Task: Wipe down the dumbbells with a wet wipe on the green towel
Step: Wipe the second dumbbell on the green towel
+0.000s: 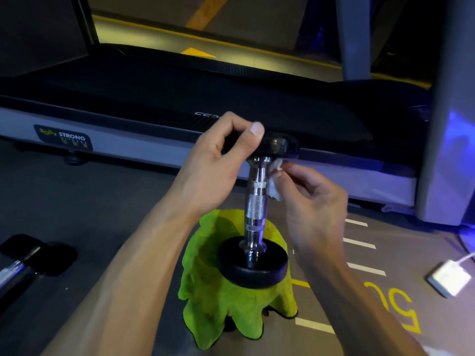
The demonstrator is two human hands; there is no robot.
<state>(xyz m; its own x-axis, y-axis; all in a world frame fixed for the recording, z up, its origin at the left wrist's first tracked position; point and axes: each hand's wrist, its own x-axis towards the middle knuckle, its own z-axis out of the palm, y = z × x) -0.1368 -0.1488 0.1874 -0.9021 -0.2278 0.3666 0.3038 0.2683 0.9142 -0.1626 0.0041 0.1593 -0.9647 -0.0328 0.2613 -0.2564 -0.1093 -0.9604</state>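
While the dumbbell stands upright on the green towel, the left hand grips its top plate and the right hand pinches a wipe against the handle.

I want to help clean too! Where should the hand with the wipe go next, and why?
Probably slide the wet wipe down the shiny handle. The right hand pinches it against the handle's top, just under the upper weight, so the ridged part below looks not yet reached. The left hand grips that upper weight, steadying the dumbbell on end on the green towel.
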